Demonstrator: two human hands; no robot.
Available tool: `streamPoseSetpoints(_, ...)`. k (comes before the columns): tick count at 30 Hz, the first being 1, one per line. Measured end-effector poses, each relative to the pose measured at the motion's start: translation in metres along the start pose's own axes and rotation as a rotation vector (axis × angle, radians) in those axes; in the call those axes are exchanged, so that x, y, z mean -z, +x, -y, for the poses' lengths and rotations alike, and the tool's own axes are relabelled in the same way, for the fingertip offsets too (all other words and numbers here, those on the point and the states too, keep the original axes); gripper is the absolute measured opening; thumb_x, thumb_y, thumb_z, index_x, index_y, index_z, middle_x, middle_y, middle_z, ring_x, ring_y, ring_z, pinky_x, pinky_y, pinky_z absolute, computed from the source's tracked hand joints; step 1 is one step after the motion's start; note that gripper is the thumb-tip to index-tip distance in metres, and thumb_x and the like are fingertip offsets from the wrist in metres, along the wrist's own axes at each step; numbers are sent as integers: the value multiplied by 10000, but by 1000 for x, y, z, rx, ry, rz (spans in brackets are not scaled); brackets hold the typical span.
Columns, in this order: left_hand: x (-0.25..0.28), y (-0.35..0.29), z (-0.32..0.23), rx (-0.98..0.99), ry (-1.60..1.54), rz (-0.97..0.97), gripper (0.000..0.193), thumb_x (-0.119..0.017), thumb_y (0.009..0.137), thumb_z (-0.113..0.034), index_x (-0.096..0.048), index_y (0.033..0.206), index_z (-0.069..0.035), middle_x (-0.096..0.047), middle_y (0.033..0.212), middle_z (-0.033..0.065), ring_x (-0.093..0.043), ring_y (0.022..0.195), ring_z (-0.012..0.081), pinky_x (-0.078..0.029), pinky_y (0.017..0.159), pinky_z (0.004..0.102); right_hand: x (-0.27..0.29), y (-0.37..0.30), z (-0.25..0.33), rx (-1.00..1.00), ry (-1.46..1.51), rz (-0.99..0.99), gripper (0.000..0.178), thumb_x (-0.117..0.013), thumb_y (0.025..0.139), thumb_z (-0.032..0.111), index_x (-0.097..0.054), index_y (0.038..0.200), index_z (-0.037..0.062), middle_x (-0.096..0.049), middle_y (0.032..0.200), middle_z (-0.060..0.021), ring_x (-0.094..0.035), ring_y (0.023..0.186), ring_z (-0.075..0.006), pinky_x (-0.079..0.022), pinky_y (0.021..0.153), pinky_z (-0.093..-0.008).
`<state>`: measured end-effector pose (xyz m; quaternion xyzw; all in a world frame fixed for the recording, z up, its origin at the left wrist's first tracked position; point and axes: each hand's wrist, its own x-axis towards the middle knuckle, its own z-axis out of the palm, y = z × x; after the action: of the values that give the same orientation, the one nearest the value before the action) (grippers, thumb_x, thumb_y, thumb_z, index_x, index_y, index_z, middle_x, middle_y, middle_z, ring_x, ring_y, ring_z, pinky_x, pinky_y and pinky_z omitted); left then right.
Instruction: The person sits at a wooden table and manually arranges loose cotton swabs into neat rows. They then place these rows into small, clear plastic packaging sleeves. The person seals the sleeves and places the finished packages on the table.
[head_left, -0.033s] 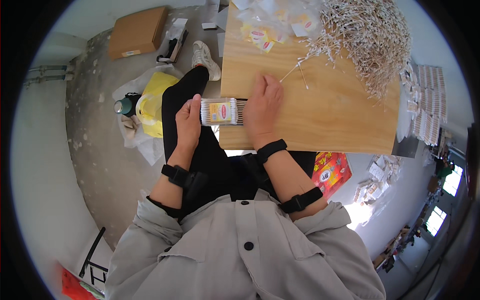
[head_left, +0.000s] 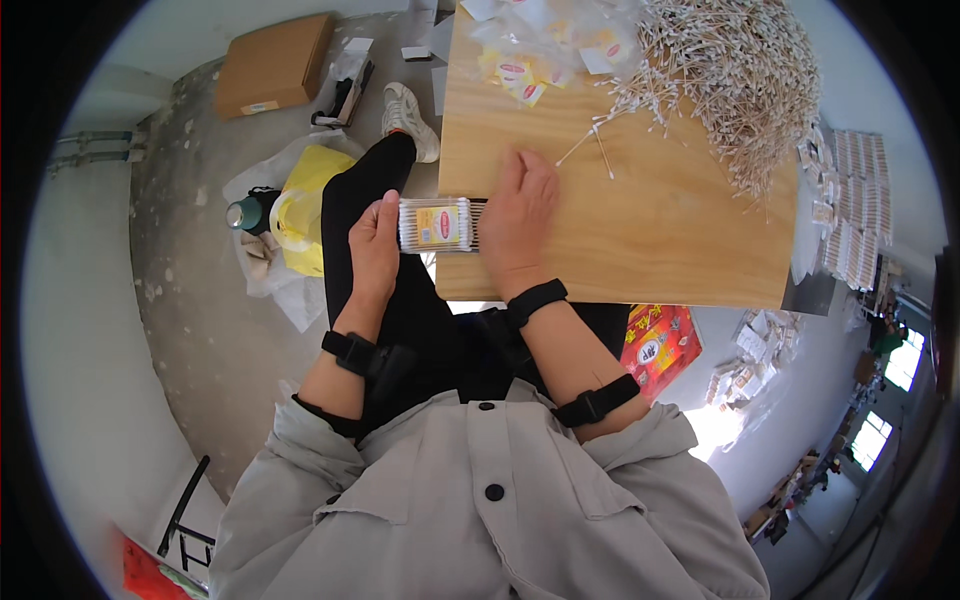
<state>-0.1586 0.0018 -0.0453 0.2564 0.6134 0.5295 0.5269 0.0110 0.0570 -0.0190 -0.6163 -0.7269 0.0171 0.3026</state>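
A clear pack of cotton swabs [head_left: 436, 225] with a yellow and white label lies level over the table's near left edge. My left hand [head_left: 374, 245] grips its left end, thumb along the side. At the other end, more swab sticks [head_left: 476, 222] stick out and run under my right hand [head_left: 520, 215]. The fingers of that hand are curled, and its palm side is hidden, so its grip on the sticks shows only in part. A large heap of loose cotton swabs [head_left: 745, 75] covers the table's far right, with a few stray swabs [head_left: 604, 150] nearer me.
Clear bags with yellow labels [head_left: 520, 75] lie at the far edge of the wooden table [head_left: 640, 240]. Stacked swab packs [head_left: 860, 195] stand beyond its right side. On the floor to the left are a yellow bag [head_left: 305, 215], a bottle [head_left: 245, 212] and a cardboard box [head_left: 275, 65].
My right hand has shifted slightly left, toward the pack, and less of the sticks shows between them. The whole view has also moved a little. My left hand keeps its hold.
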Motion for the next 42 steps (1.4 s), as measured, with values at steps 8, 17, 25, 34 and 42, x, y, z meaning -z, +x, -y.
streamPoseSetpoints(8,-3,-2,-7,33,-1,-30,369,-537,1031,-335,-645,857,-28,-568,757,-58,-448,694,20,-392,622,212,8,-3,7,-179,404,-22,348,-492,922,32,-508,1268,-2,-488,1184,-167,-468,1191,-346,-372,1051,-439)
streamPoseSetpoints(17,3,-5,-16,123,-23,2,347,-532,1034,-324,-653,860,-50,-563,738,-71,-459,687,12,-393,620,202,21,-25,26,-591,1159,-20,389,-332,1059,191,-415,1354,-47,-473,1345,-199,-442,1313,-274,-319,1147,-399)
streamPoseSetpoints(25,-2,-3,-4,-73,33,44,330,-541,1034,-264,-602,810,-29,-500,709,-61,-418,696,16,-386,618,213,8,-30,46,-501,1131,20,420,-326,1065,215,-389,1388,-47,-436,1369,-183,-430,1328,-294,-294,1157,-407)
streamPoseSetpoints(34,-6,-6,-12,-67,40,25,312,-539,1034,-277,-591,826,-50,-501,728,-55,-423,696,16,-390,606,220,0,-33,54,-404,1101,122,436,-330,1065,225,-363,1410,-39,-409,1392,-189,-403,1352,-303,-284,1149,-397)
streamPoseSetpoints(42,-2,-2,-1,130,-286,77,285,-543,1029,-305,-621,891,-68,-551,771,-53,-473,707,19,-417,640,214,12,-25,60,-475,1094,160,442,-343,1060,219,-347,1420,-37,-395,1397,-192,-414,1335,-317,-295,1131,-404)
